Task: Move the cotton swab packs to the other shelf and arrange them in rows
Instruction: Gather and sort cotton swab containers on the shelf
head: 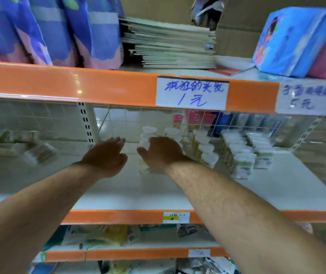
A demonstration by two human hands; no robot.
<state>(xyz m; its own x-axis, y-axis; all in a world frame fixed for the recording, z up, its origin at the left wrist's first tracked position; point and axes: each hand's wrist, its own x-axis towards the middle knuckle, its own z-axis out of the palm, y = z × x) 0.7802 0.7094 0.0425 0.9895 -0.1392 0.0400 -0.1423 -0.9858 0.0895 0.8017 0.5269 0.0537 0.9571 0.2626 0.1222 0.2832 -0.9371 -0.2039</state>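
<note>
Cotton swab packs [241,155] stand in rows at the right of the white shelf [118,186]. Left hand [104,157]: open, empty. Right hand [162,151]: over the leftmost row, grip indeterminate. Price tags [191,93] above read "1元" and "5元".

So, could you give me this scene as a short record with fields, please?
left hand: open, fingers straight, holds nothing
right hand: against a row of cotton swab packs; grip hidden
arranged rows: upright, to the right of both hands
loose packs: lying left of the shelf post
shelf: white board, orange front edge
</note>
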